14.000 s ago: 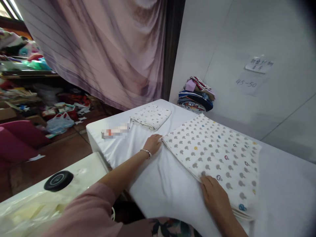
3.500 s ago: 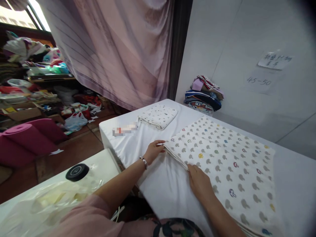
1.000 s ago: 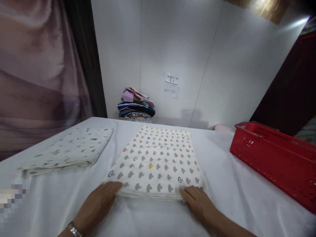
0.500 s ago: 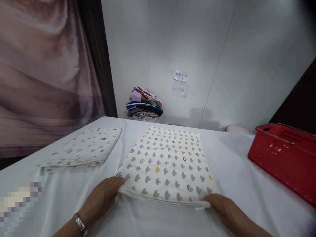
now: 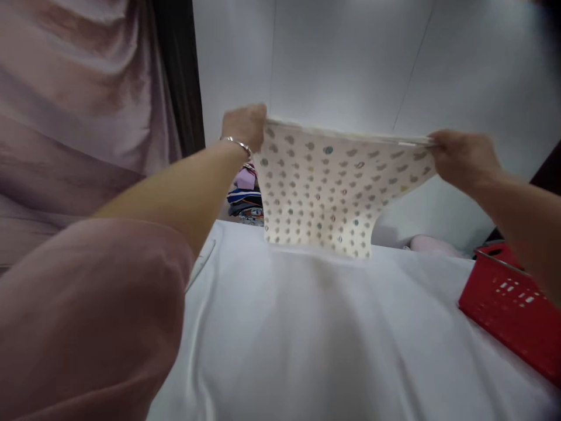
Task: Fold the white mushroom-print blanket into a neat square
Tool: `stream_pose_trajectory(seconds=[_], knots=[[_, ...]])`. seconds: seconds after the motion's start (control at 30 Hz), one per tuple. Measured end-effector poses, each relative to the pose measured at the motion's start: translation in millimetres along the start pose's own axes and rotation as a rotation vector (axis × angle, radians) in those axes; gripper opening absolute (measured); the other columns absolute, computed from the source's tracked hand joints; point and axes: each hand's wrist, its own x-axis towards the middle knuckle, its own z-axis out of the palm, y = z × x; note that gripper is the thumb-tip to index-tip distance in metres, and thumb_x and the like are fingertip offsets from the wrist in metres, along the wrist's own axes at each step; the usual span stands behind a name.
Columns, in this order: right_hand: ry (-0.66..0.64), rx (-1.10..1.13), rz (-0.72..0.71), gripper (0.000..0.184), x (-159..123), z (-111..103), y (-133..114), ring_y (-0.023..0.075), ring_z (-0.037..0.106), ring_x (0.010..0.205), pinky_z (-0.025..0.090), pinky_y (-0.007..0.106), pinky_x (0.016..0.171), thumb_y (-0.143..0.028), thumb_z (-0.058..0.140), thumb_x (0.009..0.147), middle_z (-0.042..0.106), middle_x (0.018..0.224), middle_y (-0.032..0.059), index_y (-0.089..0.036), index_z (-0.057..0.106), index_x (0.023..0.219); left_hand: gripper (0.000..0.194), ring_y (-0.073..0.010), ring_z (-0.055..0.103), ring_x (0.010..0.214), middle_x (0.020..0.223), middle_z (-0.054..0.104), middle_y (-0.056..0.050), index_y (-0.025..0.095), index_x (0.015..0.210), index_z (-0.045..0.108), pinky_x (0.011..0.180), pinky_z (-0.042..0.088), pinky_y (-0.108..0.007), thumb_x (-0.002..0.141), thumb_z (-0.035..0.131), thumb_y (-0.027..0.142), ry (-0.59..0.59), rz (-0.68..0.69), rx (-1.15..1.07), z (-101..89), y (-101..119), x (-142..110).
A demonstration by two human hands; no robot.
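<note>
A white cloth with a grey and coloured mushroom print hangs in the air, stretched between my two hands. My left hand is closed around its upper left corner, with a silver bracelet at the wrist. At the upper right corner, my right hand is closed on the same folded edge. The cloth's lower edge hangs at about the height of the table's far edge in view; whether it touches the table I cannot tell.
A white sheet covers the table. The red plastic basket stands at the right, partly behind my forearm. Beyond the table is a stack of folded fabrics. My left arm mostly hides another folded cloth. A pink drape hangs at the left.
Both hands have gripped the near corners of the mushroom-print cloth and lifted it off the table, up and forward. My left sleeve now covers the lower left.
</note>
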Motion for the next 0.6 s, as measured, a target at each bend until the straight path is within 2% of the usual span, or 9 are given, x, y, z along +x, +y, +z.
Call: stream_pose_trajectory(seconds=[0.03, 0.1, 0.17, 0.23, 0.3, 0.4, 0.5, 0.53, 0.6], knots=[[0.027, -0.024, -0.015, 0.037, 1, -9, 2, 0.0203, 0.059, 0.095, 0.043, 0.037, 0.084, -0.032, 0.035, 0.088, 0.065, 0.104, 0.0100, -0.017, 0.057, 0.114, 0.031, -0.0151, 0.047, 0.100, 0.112, 0.056, -0.008, 0.013, 0.114, 0.049, 0.086, 0.031, -0.031, 0.088, 0.034, 0.020, 0.069, 0.019, 0.024, -7.2, -2, 5], [0.035, -0.050, -0.047, 0.040, -9, -21, 5, 0.0196, 0.058, 0.097, 0.042, 0.034, 0.084, -0.033, 0.032, 0.091, 0.064, 0.105, 0.0109, -0.014, 0.055, 0.117, 0.032, -0.0114, 0.046, 0.097, 0.110, 0.056, -0.006, 0.011, 0.115, 0.048, 0.087, 0.030, -0.028, 0.089, 0.031, 0.020, 0.145, 0.094, 0.058, -18.0, -5, 0], [0.011, -0.055, -0.088, 0.039, -30, -22, 6, 0.0198, 0.058, 0.094, 0.043, 0.032, 0.080, -0.033, 0.032, 0.091, 0.064, 0.102, 0.0093, -0.016, 0.055, 0.118, 0.031, -0.0110, 0.046, 0.091, 0.104, 0.058, -0.006, 0.010, 0.113, 0.050, 0.085, 0.031, -0.027, 0.088, 0.033, 0.018, 0.140, 0.174, 0.093, -21.7, -9, -24], [-0.057, -0.040, -0.150, 0.037, -65, -12, 7, 0.0206, 0.060, 0.090, 0.045, 0.032, 0.074, -0.030, 0.033, 0.089, 0.065, 0.102, 0.0072, -0.021, 0.055, 0.118, 0.029, -0.0146, 0.048, 0.086, 0.095, 0.059, -0.008, 0.010, 0.107, 0.054, 0.079, 0.034, -0.030, 0.086, 0.035, 0.017, 0.091, 0.249, 0.135, -15.8, -15, -60], [-0.138, 0.006, -0.220, 0.036, -114, 6, 7, 0.0213, 0.061, 0.087, 0.047, 0.033, 0.071, -0.029, 0.033, 0.088, 0.065, 0.104, 0.0066, -0.023, 0.058, 0.113, 0.023, -0.0182, 0.051, 0.081, 0.085, 0.059, -0.009, 0.011, 0.093, 0.059, 0.075, 0.036, -0.031, 0.083, 0.039, 0.016, -0.011, 0.309, 0.146, -0.4, -22, -108], [-0.339, 0.202, -0.322, 0.036, -207, 38, -1, 0.0225, 0.060, 0.094, 0.047, 0.038, 0.082, -0.028, 0.034, 0.085, 0.066, 0.105, 0.0067, -0.021, 0.064, 0.104, 0.022, -0.0198, 0.053, 0.080, 0.079, 0.059, -0.008, 0.014, 0.082, 0.060, 0.077, 0.038, -0.033, 0.080, 0.039, 0.009, -0.247, 0.434, 0.054, 33.1, -33, -196], [-0.621, 0.359, -0.232, 0.039, -299, 56, -20, 0.0220, 0.061, 0.093, 0.048, 0.040, 0.084, -0.031, 0.031, 0.087, 0.067, 0.102, 0.0047, -0.023, 0.066, 0.100, 0.026, -0.0169, 0.054, 0.078, 0.078, 0.060, -0.004, 0.017, 0.080, 0.059, 0.090, 0.034, -0.038, 0.079, 0.037, 0.003, -0.440, 0.527, -0.090, 63.8, -43, -292], [-0.739, 0.421, -0.208, 0.041, -323, 58, -27, 0.0211, 0.062, 0.092, 0.048, 0.039, 0.084, -0.032, 0.029, 0.089, 0.068, 0.101, 0.0039, -0.024, 0.067, 0.098, 0.027, -0.0160, 0.054, 0.077, 0.078, 0.061, -0.003, 0.017, 0.080, 0.058, 0.093, 0.033, -0.039, 0.079, 0.036, 0.002, -0.461, 0.534, -0.124, 70.5, -45, -320], [-0.882, 0.491, -0.116, 0.042, -356, 55, -40, 0.0202, 0.061, 0.093, 0.048, 0.037, 0.085, -0.033, 0.027, 0.091, 0.068, 0.101, 0.0031, -0.025, 0.068, 0.097, 0.028, -0.0150, 0.054, 0.074, 0.076, 0.060, -0.003, 0.017, 0.082, 0.058, 0.093, 0.033, -0.038, 0.081, 0.034, 0.002, -0.491, 0.509, -0.153, 75.7, -50, -361]])
